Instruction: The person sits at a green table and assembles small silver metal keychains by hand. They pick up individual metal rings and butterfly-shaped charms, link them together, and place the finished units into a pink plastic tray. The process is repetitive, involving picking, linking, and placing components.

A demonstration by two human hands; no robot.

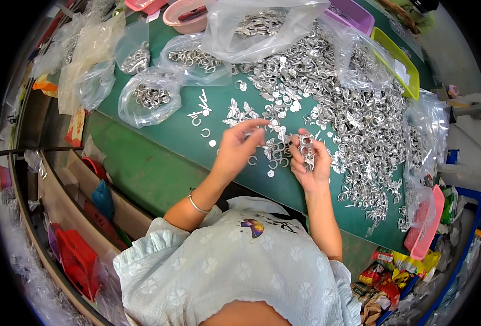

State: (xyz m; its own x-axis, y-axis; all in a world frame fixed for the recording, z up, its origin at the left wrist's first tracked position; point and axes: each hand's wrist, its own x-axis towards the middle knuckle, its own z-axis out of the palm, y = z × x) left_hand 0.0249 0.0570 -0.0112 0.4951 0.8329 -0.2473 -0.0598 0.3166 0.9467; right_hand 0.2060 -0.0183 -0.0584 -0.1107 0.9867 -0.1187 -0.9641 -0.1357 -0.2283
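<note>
Several silver-coloured metal rings (306, 145) lie stacked in my right hand (317, 167), whose fingers are curled around them. To its left, my left hand (239, 145) hovers over the table edge area with index finger and thumb apart; I see nothing held there, though its lower fingers are partly hidden. Loose open rings (277, 152) and small flat discs lie between the two hands. Just beyond my left hand sit silver butterfly- or leaf-shaped pieces (240, 111). A large heap of similar metal rings (354, 125) spreads over the right side of the table.
On the green table (159, 138), clear plastic bags of rings (152, 98) stand at the far left, with a big open bag (257, 32) behind. A pink basket (185, 15), a purple one (354, 15) and a yellow-green one (398, 60) line the back. Drawers (83, 201) flank my left.
</note>
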